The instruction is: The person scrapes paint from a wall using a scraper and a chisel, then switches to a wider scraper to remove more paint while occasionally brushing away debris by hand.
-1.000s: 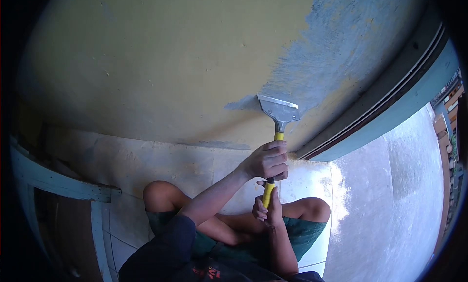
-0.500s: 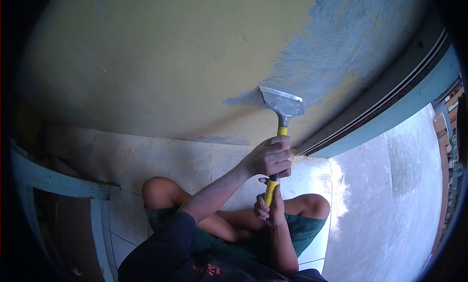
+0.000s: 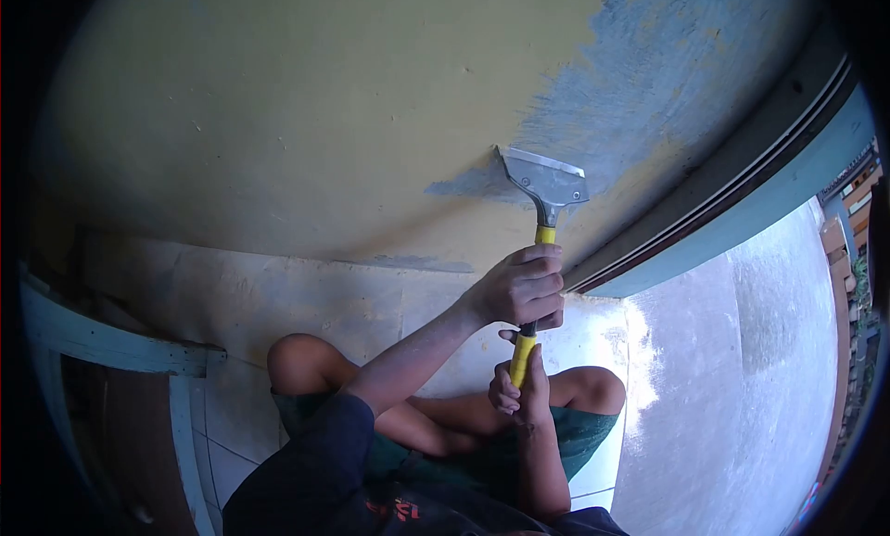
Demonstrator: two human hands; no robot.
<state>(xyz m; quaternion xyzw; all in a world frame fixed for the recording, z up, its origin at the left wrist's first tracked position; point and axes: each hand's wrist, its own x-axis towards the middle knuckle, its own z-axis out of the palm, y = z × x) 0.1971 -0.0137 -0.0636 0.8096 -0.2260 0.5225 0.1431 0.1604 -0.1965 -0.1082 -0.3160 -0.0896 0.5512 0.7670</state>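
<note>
A scraper [image 3: 549, 179] with a wide metal head and a yellow and black handle points up at the wall [image 3: 343, 100]. Its blade lies at the lower edge of a bluish-grey patch [image 3: 640, 82], where the yellowish paint is off. My left hand [image 3: 524, 287] is wrapped round the upper part of the handle, just below the head. Lower down, my right hand [image 3: 521, 388] grips the yellow end of the handle.
My crossed legs [image 3: 306, 364] are on the tiled floor below the wall. A light blue wooden frame [image 3: 120, 339] stands at the left. On the right a pale blue door frame [image 3: 742, 225] runs beside a bright floor [image 3: 723, 388].
The scraper has moved a little up and to the right along the wall, with both my hands still round its handle.
</note>
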